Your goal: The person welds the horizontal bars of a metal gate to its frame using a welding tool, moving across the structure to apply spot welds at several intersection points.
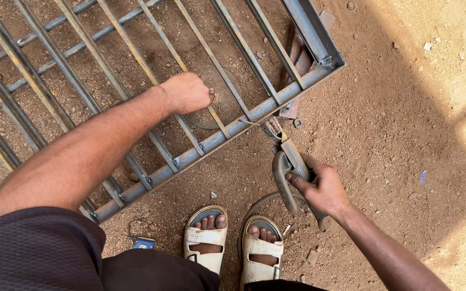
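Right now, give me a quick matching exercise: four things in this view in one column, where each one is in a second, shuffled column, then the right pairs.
Things:
1. left hand
2. right hand
3. metal grille
4. white sandals

Places:
A. on the dirt at the bottom of the view, toes showing
B. lying flat on the ground, filling the upper left
C. closed around a thin bar of the grille
D. gripping the handles of the welding holder near the grille's lower right edge

Pairs: 1-C, 2-D, 3-B, 4-A
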